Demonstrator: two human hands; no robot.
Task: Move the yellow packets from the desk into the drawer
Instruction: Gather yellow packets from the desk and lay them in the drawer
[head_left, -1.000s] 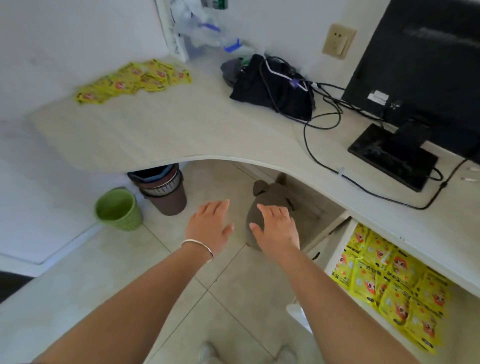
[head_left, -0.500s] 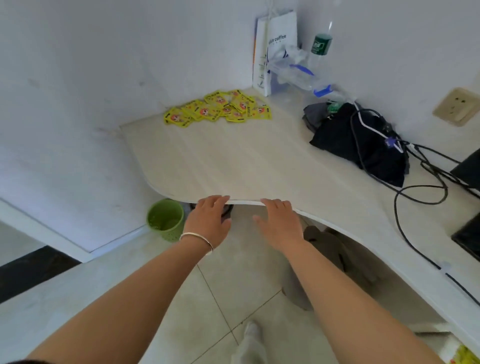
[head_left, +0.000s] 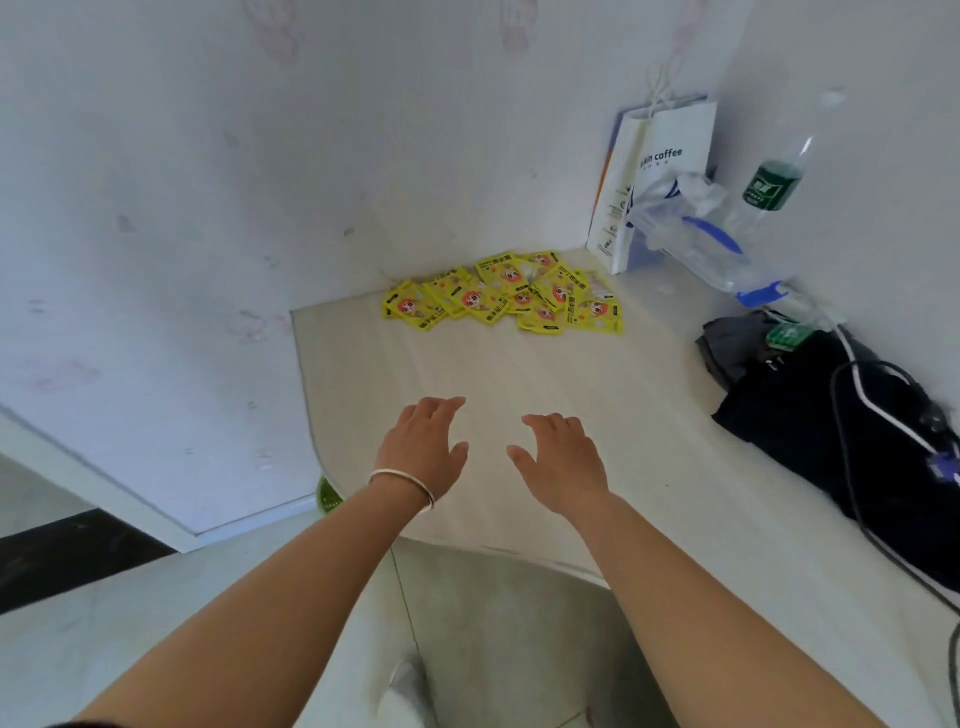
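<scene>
Several yellow packets (head_left: 501, 299) lie in a loose overlapping pile at the far corner of the pale desk (head_left: 649, 395), close to the wall. My left hand (head_left: 423, 441), with a silver bangle at the wrist, hovers over the desk's near part, fingers relaxed and empty. My right hand (head_left: 563, 460) hovers beside it, palm down, fingers slightly bent, holding nothing. Both hands are well short of the packets. The drawer is out of view.
A white paper bag (head_left: 657, 176) stands in the corner right of the packets. A clear plastic bag (head_left: 685, 228) and a green-labelled bottle (head_left: 769, 182) sit by the right wall. A black bag (head_left: 841, 421) with cables fills the desk's right side. A green bin (head_left: 328, 496) peeks below the desk edge.
The view has swung left, away from the open drawer, to the desk corner. Both hands rose from below the desk edge and now reach out over the desktop, nearer the packets.
</scene>
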